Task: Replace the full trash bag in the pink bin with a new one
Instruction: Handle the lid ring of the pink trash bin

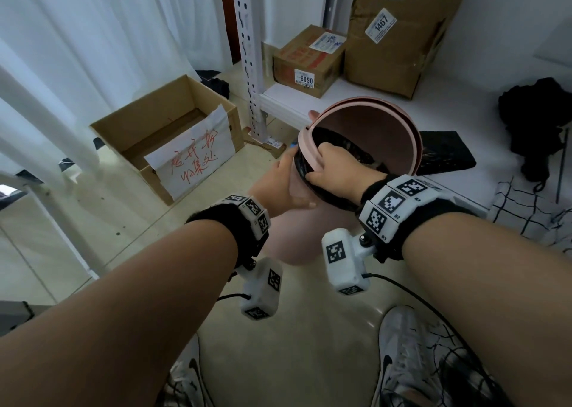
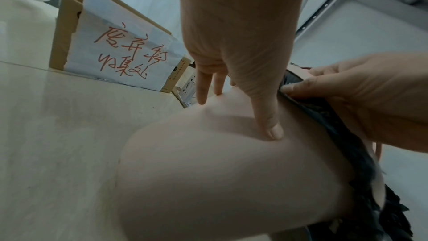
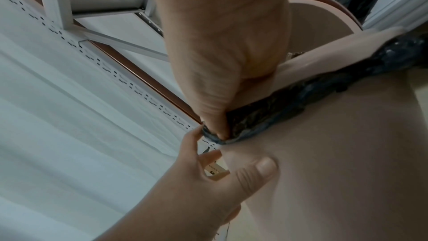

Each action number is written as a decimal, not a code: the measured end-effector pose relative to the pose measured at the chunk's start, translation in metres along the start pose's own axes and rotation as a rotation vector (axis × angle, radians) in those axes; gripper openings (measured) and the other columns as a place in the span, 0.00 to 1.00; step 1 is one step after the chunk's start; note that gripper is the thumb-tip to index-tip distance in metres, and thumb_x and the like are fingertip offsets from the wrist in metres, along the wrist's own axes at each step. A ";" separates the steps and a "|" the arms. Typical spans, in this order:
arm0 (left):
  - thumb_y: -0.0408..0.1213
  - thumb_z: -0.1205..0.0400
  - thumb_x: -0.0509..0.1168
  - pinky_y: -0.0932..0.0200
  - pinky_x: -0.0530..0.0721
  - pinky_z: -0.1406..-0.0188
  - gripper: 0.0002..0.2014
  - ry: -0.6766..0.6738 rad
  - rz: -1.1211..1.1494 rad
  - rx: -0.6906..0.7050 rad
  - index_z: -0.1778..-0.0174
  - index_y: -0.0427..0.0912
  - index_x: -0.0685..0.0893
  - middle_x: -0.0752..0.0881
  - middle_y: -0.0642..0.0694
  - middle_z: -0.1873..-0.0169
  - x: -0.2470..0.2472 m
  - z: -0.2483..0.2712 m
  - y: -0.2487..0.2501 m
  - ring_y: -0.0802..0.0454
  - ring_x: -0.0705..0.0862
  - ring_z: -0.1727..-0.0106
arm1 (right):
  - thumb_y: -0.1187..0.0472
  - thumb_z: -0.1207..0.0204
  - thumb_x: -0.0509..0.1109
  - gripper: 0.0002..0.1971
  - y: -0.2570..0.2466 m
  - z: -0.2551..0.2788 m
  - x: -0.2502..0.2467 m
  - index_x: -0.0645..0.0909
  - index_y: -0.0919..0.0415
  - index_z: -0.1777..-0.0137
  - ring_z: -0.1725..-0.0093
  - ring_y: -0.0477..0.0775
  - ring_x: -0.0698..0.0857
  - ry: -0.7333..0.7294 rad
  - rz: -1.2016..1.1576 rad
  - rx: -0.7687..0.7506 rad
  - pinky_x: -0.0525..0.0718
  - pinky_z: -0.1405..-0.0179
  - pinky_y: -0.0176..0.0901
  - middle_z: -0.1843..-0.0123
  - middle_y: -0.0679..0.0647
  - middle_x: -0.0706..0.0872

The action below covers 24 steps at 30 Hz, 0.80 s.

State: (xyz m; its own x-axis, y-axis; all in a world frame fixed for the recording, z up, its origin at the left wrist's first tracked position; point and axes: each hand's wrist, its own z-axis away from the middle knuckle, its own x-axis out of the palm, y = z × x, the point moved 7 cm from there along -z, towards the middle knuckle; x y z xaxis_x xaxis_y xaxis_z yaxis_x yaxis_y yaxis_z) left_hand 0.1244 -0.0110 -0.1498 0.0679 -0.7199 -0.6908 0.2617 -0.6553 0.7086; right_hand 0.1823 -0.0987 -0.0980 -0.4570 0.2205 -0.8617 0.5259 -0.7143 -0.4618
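Observation:
The pink bin (image 1: pixel 297 239) stands on the floor between my arms, its round lid (image 1: pixel 380 128) swung up. A black trash bag (image 1: pixel 337 146) lines it, its edge folded over the rim (image 3: pixel 289 102) below a pink ring (image 1: pixel 309 148). My left hand (image 1: pixel 284 177) clasps the bin's left wall, thumb pressed into the plastic (image 2: pixel 273 131), fingers spread round the far side. My right hand (image 1: pixel 334 168) grips the near-left rim, thumb on the bag's folded edge (image 3: pixel 220 131) and fingers hooked inside. The bag's contents are hidden.
An open cardboard box (image 1: pixel 167 134) with a handwritten paper sign sits on the floor to the left. A perforated shelf post (image 1: pixel 250 66) rises behind the bin. The low white shelf holds two parcels (image 1: pixel 309 63), a flat black bag (image 1: pixel 445 156) and a black bundle (image 1: pixel 538 121).

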 end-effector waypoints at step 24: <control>0.40 0.18 0.65 0.54 0.87 0.59 0.12 -0.022 0.665 -0.471 0.63 0.43 0.68 0.73 0.41 0.55 -0.010 0.023 -0.007 0.48 0.74 0.52 | 0.57 0.29 0.75 0.17 -0.010 0.014 -0.003 0.69 0.62 0.69 0.72 0.52 0.69 -0.081 0.034 -0.054 0.64 0.75 0.40 0.72 0.54 0.68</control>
State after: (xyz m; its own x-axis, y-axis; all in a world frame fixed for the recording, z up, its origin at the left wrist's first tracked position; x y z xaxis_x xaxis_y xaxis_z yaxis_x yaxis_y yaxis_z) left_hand 0.0993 -0.0045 -0.1441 0.3342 -0.9319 -0.1409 0.5507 0.0718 0.8316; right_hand 0.1679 -0.1014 -0.0875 -0.4933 0.1405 -0.8584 0.5789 -0.6835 -0.4446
